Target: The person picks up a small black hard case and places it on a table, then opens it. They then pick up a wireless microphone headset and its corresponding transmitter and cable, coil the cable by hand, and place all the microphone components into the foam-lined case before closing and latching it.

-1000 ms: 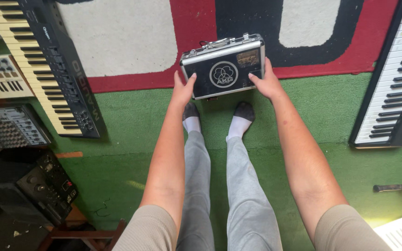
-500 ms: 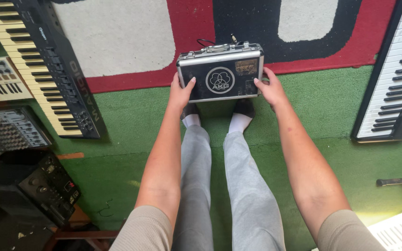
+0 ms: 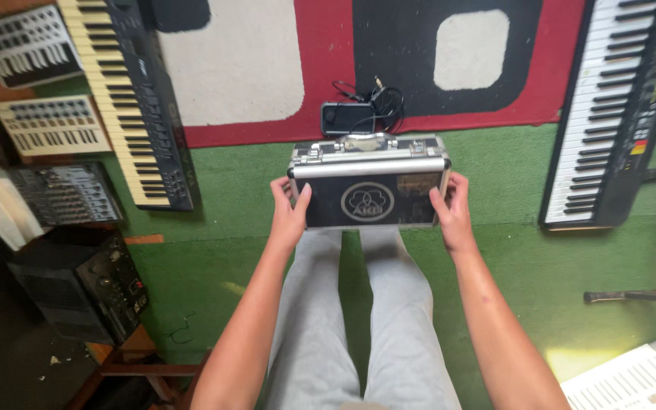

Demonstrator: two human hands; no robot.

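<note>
Head view. The person sits on the floor with legs (image 3: 358, 319) stretched forward in light grey trousers. Both hands grasp a small hard case (image 3: 370, 182): the left hand (image 3: 290, 212) clamps its left end, thumb laid on the front face, and the right hand (image 3: 453, 212) clamps the right end the same way. The case is held above the shins, over the green carpet (image 3: 510, 250), with its dark front panel turned toward the camera.

Progress, judged from this view: the case is picked up and held level, its lid shut. The latches on the top edge appear closed; opening it is not yet done. Whether it rests on the legs or hangs free cannot be told.

Materials and shapes: the case is a flat box, black panels framed in bright metal edging with rounded metal corners, a handle on the top edge, and a round pale emblem on the front. Just beyond it lies a small dark device with a coiled cable (image 3: 362, 110) on a red, black and cream rug (image 3: 267, 68) with a coarse pile. A long keyboard (image 3: 134, 99) lies to the left, another keyboard (image 3: 601, 114) to the right, both hard plastic. A black amplifier (image 3: 85, 285) sits lower left.
</note>
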